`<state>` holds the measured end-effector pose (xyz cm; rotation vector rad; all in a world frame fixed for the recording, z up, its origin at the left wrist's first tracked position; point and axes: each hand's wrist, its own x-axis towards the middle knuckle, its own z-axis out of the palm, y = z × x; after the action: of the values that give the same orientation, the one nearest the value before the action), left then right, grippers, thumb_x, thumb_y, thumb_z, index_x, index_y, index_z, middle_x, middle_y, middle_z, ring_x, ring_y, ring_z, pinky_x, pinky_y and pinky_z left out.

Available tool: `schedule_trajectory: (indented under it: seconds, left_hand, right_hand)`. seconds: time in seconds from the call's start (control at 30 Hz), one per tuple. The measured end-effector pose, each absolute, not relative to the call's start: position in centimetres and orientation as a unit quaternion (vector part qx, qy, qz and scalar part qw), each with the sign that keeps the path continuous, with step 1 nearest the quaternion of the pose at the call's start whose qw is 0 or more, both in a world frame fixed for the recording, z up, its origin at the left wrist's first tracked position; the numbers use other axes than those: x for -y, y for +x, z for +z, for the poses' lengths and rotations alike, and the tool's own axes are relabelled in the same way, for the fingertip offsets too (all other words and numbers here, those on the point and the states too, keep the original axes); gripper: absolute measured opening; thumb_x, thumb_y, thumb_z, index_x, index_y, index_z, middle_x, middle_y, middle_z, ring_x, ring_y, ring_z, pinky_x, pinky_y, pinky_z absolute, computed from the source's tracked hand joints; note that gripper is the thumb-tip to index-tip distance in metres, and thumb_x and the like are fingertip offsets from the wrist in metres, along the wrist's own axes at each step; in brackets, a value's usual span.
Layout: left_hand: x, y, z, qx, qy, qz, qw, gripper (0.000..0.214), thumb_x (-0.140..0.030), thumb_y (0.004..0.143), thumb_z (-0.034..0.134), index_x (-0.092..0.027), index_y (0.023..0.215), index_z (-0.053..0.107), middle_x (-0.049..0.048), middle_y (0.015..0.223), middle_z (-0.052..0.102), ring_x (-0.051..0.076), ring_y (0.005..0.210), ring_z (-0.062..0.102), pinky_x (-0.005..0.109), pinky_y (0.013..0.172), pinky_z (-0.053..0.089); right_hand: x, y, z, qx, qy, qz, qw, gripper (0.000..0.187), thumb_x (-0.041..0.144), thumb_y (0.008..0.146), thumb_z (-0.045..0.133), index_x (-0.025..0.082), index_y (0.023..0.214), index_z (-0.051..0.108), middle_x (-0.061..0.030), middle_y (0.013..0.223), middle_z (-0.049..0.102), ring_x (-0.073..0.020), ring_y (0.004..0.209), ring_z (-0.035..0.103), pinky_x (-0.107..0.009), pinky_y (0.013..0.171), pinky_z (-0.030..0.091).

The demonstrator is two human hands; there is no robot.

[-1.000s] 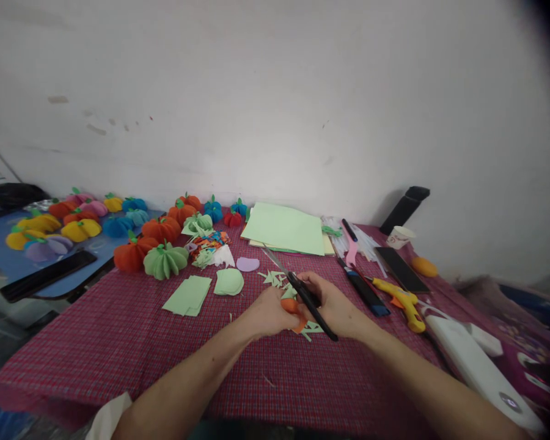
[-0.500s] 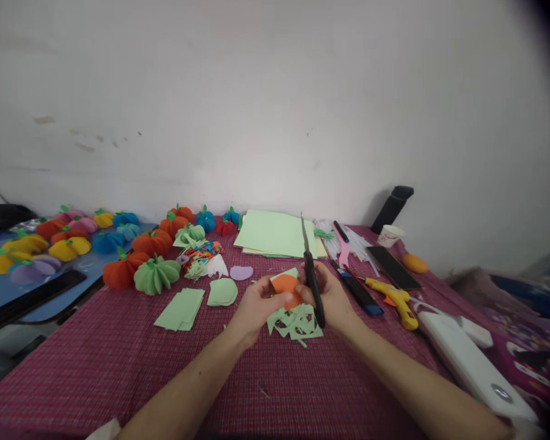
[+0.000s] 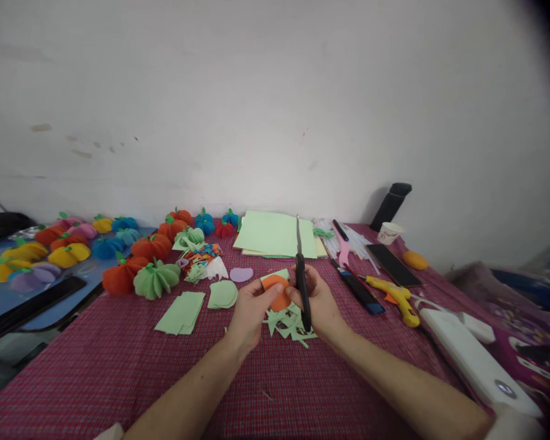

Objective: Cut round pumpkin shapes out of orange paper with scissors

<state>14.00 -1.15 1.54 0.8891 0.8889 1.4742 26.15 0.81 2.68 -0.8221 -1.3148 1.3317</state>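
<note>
Paper (image 3: 277,296), orange, rounded, pinched by left hand (image 3: 251,308); right hand (image 3: 321,305), curled round scissors (image 3: 302,287), touches edge. Below paper: jagged green scraps (image 3: 285,326), checked cloth (image 3: 275,373). Beyond: scuffed wall (image 3: 256,104).

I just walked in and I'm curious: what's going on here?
A person's left hand pinches an orange paper piece with light green paper behind it. The right hand holds black-handled scissors, blades pointing toward the wall. Green scraps lie below the hands on the checked tablecloth, and pumpkin-like paper shapes stand to the left.
</note>
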Motion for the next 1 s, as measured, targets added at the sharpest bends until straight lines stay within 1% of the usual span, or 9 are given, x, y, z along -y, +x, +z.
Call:
schedule_trajectory:
  seconds: [0.13, 0.3, 0.4, 0.5, 0.57, 0.63, 0.77, 0.87, 1.0]
  left_hand:
    - [1.0, 13.9, 1.1, -0.382, 0.373, 0.625, 0.569, 0.021, -0.026, 0.065, 0.063, -0.01, 0.079, 0.063, 0.0044, 0.071, 0.063, 0.012, 0.062, 0.054, 0.024, 0.061, 0.042]
    - [0.9, 13.9, 1.2, -0.379, 0.357, 0.627, 0.579, 0.018, -0.024, 0.063, 0.064, -0.011, 0.075, 0.062, 0.0023, 0.067, 0.062, 0.011, 0.058, 0.054, 0.023, 0.058, 0.041]
    - [0.9, 13.7, 1.5, -0.385, 0.337, 0.631, 0.583, 0.017, -0.023, 0.061, 0.065, -0.012, 0.073, 0.061, 0.001, 0.065, 0.062, 0.01, 0.056, 0.053, 0.022, 0.055, 0.041]
    - [0.8, 13.5, 1.8, -0.383, 0.305, 0.64, 0.593, 0.016, -0.022, 0.059, 0.065, -0.012, 0.07, 0.06, -0.0001, 0.063, 0.061, 0.01, 0.054, 0.053, 0.022, 0.055, 0.041]
    - [0.7, 13.4, 1.9, -0.374, 0.288, 0.644, 0.602, 0.015, -0.022, 0.058, 0.066, -0.013, 0.068, 0.06, -0.0008, 0.061, 0.06, 0.009, 0.053, 0.053, 0.023, 0.055, 0.042]
    - [0.5, 13.3, 1.9, -0.367, 0.279, 0.65, 0.605, 0.015, -0.022, 0.058, 0.066, -0.013, 0.067, 0.06, -0.001, 0.061, 0.06, 0.009, 0.054, 0.053, 0.023, 0.056, 0.042]
    - [0.4, 13.2, 1.9, -0.36, 0.278, 0.656, 0.602, 0.015, -0.021, 0.057, 0.067, -0.013, 0.067, 0.059, -0.0011, 0.062, 0.06, 0.01, 0.054, 0.053, 0.023, 0.056, 0.041]
    - [0.5, 13.2, 1.9, -0.354, 0.283, 0.653, 0.607, 0.015, -0.02, 0.057, 0.067, -0.012, 0.067, 0.059, -0.0012, 0.061, 0.059, 0.01, 0.054, 0.053, 0.023, 0.056, 0.041]
    - [0.4, 13.0, 1.8, -0.349, 0.286, 0.648, 0.614, 0.015, -0.02, 0.057, 0.067, -0.013, 0.068, 0.06, -0.0013, 0.062, 0.06, 0.01, 0.056, 0.053, 0.024, 0.058, 0.042]
  right_hand:
    - [-0.8, 26.0, 2.5, 0.561, -0.349, 0.542, 0.519, 0.045, 0.019, 0.06, 0.066, 0.023, 0.095, 0.039, 0.0046, 0.069, 0.048, -0.009, 0.059, 0.046, -0.021, 0.053, 0.039]
    - [-0.6, 26.0, 2.8, 0.571, -0.349, 0.553, 0.497, 0.045, 0.023, 0.06, 0.067, 0.023, 0.095, 0.039, 0.0041, 0.07, 0.046, -0.0091, 0.061, 0.046, -0.021, 0.054, 0.038]
    - [-0.4, 27.2, 3.1, 0.586, -0.35, 0.573, 0.453, 0.046, 0.029, 0.064, 0.065, 0.024, 0.1, 0.038, 0.0028, 0.074, 0.047, -0.0096, 0.06, 0.045, -0.02, 0.051, 0.037]
    - [-0.1, 29.7, 3.4, 0.619, -0.336, 0.585, 0.402, 0.039, 0.034, 0.071, 0.058, 0.022, 0.104, 0.041, 0.0012, 0.077, 0.048, -0.0098, 0.061, 0.045, -0.022, 0.054, 0.036]
    - [0.5, 31.8, 3.6, 0.651, -0.325, 0.595, 0.342, 0.041, 0.035, 0.071, 0.058, 0.02, 0.105, 0.043, 0.0013, 0.072, 0.048, -0.0107, 0.061, 0.045, -0.023, 0.056, 0.036]
    - [1.2, 33.7, 3.7, 0.668, -0.329, 0.605, 0.282, 0.041, 0.036, 0.071, 0.058, 0.019, 0.106, 0.045, 0.0004, 0.073, 0.049, -0.011, 0.062, 0.044, -0.023, 0.055, 0.035]
    - [2.7, 36.1, 3.5, 0.681, -0.33, 0.624, 0.197, 0.041, 0.038, 0.071, 0.057, 0.017, 0.105, 0.048, -0.0001, 0.072, 0.049, -0.011, 0.061, 0.042, -0.023, 0.054, 0.033]
    - [3.3, 36.5, 3.0, 0.675, -0.33, 0.638, 0.168, 0.043, 0.036, 0.07, 0.059, 0.016, 0.107, 0.049, 0.0004, 0.071, 0.047, -0.0103, 0.061, 0.042, -0.022, 0.055, 0.035]
    - [3.4, 36.2, 2.6, 0.65, -0.341, 0.658, 0.165, 0.042, 0.033, 0.069, 0.061, 0.017, 0.106, 0.051, -0.0001, 0.075, 0.048, -0.01, 0.063, 0.044, -0.02, 0.053, 0.037]
